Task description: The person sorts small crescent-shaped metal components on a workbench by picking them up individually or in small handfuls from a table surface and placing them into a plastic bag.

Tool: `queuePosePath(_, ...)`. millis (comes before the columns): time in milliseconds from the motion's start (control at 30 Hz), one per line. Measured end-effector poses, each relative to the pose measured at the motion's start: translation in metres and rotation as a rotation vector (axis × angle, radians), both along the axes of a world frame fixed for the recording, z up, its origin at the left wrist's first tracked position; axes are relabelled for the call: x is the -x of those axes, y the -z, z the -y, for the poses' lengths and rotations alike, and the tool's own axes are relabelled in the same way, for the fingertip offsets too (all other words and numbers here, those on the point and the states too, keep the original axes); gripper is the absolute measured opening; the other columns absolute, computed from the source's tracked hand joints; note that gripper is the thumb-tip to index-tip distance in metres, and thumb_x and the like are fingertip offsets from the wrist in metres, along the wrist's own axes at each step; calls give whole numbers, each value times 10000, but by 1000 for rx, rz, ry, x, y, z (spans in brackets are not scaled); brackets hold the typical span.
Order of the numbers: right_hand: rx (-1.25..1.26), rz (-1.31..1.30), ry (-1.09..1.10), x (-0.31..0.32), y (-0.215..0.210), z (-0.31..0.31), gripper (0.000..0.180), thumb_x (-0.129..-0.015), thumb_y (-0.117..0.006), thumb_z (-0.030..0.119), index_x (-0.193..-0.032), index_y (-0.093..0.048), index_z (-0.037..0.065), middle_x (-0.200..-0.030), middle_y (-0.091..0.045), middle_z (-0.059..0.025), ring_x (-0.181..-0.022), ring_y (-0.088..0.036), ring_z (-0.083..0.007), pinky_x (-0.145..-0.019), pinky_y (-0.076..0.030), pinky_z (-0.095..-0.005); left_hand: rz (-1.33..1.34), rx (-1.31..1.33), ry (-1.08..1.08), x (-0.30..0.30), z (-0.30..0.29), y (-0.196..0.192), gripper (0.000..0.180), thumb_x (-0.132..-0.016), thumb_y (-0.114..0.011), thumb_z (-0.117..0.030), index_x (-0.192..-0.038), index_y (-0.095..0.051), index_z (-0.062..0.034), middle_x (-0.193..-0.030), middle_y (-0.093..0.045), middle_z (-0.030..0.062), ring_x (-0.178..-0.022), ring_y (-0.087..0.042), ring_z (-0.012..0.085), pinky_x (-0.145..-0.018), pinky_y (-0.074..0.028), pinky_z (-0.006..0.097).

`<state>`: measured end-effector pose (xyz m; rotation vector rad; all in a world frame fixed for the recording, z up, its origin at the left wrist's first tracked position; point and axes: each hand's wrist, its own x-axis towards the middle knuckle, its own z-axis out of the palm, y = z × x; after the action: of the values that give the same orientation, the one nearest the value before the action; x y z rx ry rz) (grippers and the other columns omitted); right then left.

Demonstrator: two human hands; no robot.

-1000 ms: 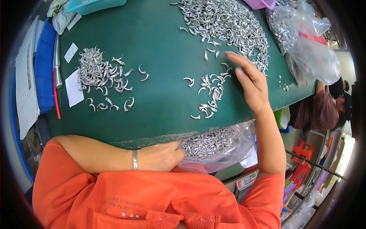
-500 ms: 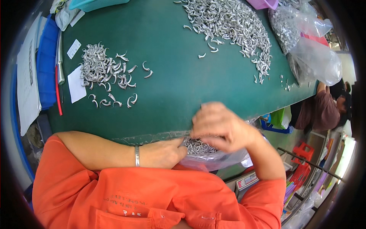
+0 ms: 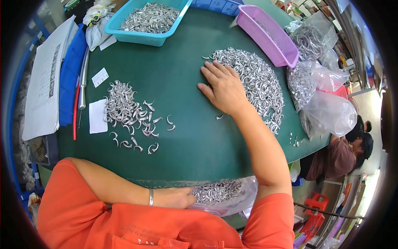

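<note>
My right hand (image 3: 224, 88) is back out on the dark green surface (image 3: 199, 141), lying flat with the fingers spread and the palm down, its fingertips touching the near edge of the big heap of small curved silver metal hooks (image 3: 253, 81). Half a second ago that same hand was down at the near edge of the surface, over the clear plastic bag (image 3: 226, 198) that hangs there; a second ago it was out on the surface over a small loose batch of hooks. That batch is gone from the green now, apart from one stray piece beside my wrist, so I judge the handful went into the bag and the hand has come back for another. It grips nothing at this moment; it only presses on the heap's margin.

My left hand (image 3: 174, 197) has stayed put below the edge, fingers curled at the bag's mouth and holding it open against the rim; a thin metal bangle (image 3: 151, 196) sits on that wrist. The bag already holds a good mound of hooks.

To the left lies a smaller scatter of the same hooks (image 3: 128, 114), well apart from both hands and unchanged across the frames, with small white paper slips (image 3: 98, 116) beside it. Farther back stand a turquoise plastic basket (image 3: 145, 37) filled with hooks and a purple plastic basket (image 3: 269, 35).
</note>
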<state>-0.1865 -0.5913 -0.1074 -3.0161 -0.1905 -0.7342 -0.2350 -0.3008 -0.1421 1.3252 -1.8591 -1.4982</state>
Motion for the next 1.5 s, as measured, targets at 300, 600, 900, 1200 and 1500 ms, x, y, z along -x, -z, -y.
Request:
queuePosePath(300,-499,-232,-89,121,-1,-5,303,-879,-610,88,-1170,-660,20,-1241,-641,-121,-1135,-579,-305,-989,-430,-406,37,-4,-2,-3,1,3,229,-898,-514,-144,-967,-545,72,-1289,-436,368,-1052,-590,468,-905,-506,443)
queuePosePath(600,-504,-269,225,194,-14,-55,392,-929,-581,128,-1319,-588,86,-1442,-514,-113,-1386,-408,-341,-1159,-221,-522,67,94,-104,-7,-1,-17,237,-796,-629,-116,-941,-541,49,-1118,-488,318,-978,-597,483,-809,-532,475)
queuePosePath(900,-508,-391,173,231,-16,-73,414,-883,-616,65,-1295,-618,107,-1388,-574,-76,-1371,-438,-324,-1163,-211,-526,98,216,-131,-3,-4,-10,236,-778,-629,-99,-907,-544,79,-1139,-480,344,-965,-606,476,-812,-533,469)
queuePosePath(1200,-464,-313,136,196,-15,-76,392,-806,-619,-15,-1187,-651,71,-1307,-622,-103,-1264,-544,-310,-1067,-359,-486,120,124,-91,-6,-3,-13,268,-766,-665,-118,-912,-539,69,-1222,-447,364,-1063,-563,492,-890,-503,461)
queuePosePath(1500,-401,-67,252,142,-15,-42,138,-786,-699,9,-922,-700,34,-845,-646,-91,-825,-584,-304,-741,-459,-396,90,77,-61,-6,-2,-13,266,-795,-642,-118,-935,-515,70,-1228,-439,361,-1013,-587,488,-834,-530,467)
